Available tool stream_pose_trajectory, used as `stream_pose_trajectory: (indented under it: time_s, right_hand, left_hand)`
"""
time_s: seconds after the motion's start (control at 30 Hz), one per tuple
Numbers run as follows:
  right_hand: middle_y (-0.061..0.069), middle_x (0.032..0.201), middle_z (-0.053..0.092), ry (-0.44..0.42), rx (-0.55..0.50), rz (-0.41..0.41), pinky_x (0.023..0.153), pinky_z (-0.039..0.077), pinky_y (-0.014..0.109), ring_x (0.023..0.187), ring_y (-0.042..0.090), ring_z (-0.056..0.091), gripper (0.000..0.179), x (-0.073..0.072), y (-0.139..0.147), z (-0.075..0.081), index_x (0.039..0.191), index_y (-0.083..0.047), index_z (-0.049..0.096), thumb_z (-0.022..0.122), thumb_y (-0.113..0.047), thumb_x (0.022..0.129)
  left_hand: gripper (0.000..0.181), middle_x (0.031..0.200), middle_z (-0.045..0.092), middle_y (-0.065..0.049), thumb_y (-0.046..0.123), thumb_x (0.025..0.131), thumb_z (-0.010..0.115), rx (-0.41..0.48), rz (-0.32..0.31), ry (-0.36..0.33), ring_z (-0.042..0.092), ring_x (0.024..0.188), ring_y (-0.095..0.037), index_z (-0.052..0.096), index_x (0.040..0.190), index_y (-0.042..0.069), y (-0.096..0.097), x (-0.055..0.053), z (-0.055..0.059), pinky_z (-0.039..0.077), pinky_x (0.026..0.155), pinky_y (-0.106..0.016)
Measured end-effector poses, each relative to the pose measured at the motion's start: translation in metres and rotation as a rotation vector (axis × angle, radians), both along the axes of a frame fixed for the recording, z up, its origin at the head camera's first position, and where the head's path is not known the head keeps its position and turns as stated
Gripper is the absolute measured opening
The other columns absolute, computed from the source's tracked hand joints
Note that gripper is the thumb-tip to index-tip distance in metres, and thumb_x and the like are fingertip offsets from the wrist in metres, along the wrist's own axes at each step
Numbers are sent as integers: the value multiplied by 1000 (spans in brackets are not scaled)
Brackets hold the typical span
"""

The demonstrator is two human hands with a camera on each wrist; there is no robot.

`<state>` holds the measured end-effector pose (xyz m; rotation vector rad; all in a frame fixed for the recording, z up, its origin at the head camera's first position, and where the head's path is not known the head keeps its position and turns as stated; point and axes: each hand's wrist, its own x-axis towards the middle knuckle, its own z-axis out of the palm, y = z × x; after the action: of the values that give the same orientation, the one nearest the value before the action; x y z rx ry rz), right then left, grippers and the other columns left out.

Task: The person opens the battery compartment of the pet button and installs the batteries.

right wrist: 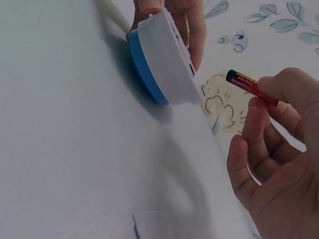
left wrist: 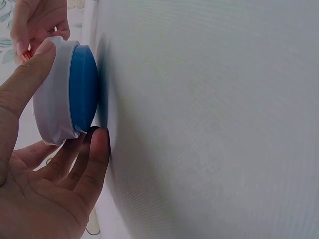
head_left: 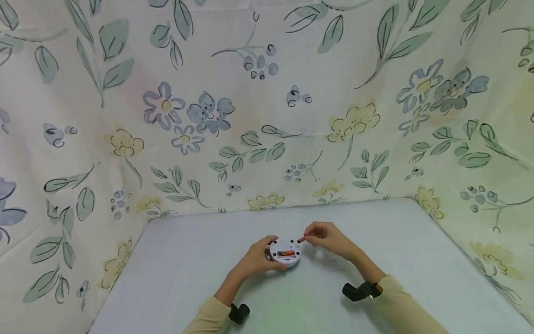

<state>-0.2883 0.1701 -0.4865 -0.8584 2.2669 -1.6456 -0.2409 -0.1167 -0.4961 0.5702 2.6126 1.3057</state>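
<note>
**Your right hand (head_left: 327,237) pinches a battery (right wrist: 244,83) just off the round device (head_left: 284,245)**

Behind everything hangs a floral cloth (head_left: 258,116), and in front of it spreads the pale table (head_left: 200,260) where you work.

Your left hand (head_left: 259,256) is the nearer one to the device and has it gripped by the side, thumb on the rim close to you, fingers round the left and far edge. Your right hand is clamped between thumb and fingertips on the battery, with the other fingers loosely bent.

The device sits in your left grip over the middle of the table, white back up, blue side down. A small white piece (right wrist: 153,223) lies on the table, well apart from the device. Set into the white back is an uncovered bay (head_left: 286,258), its length running left to right as you look down. One orange-red battery (head_left: 286,253) appears to lie along it, though the head view is too small to make out any space left beside it.

The relation to watch: from your right hand, the bay lies to the left and a little nearer your body. The pinched battery points its dark end at the device, its long axis slanting down to the left, so it is not quite in line with the bay. The right wrist view shows a gap between that end and the white back.
</note>
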Motion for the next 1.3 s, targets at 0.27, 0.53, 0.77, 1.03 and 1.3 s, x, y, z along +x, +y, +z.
stream_pose_trajectory:
  time_s: [0.27,0.53,0.77,1.03,1.3]
  right_hand:
    - [19,106,70,-3,-29,-23,76,55,45,93,51,61,24,1,-2,0,113,6,68,69,-14,99]
    - [13,108,70,7,-76,-6,79,55,44,95,48,61,25,0,-3,-3,117,6,65,66,-13,101]
    - [18,111,70,7,-129,20,86,55,40,101,30,68,21,-2,-5,-4,119,1,68,65,-11,102]
    - [19,110,70,-34,-147,4,86,55,37,99,30,69,28,1,-11,-2,125,5,63,67,-7,100]
    - [23,112,67,-41,-150,14,86,55,40,100,31,68,24,0,-20,-3,115,7,65,70,-9,98]
  left_hand:
    - [87,135,57,-10,35,78,91,-2,1,-6,57,116,-27,48,147,4,0,0,0,47,95,-48]
    - [87,135,57,-10,35,78,91,-4,2,-11,57,116,-27,48,147,4,0,0,0,47,95,-48]
    - [88,139,55,-11,36,78,91,-10,17,-27,56,119,-29,47,148,6,0,0,-1,45,97,-51]
    - [87,140,55,-13,36,78,91,-8,10,-13,54,122,-29,48,147,5,0,-2,-1,44,100,-52]
    - [87,139,55,-12,36,78,90,-1,0,-13,55,121,-28,48,147,4,0,-3,-1,45,99,-51]
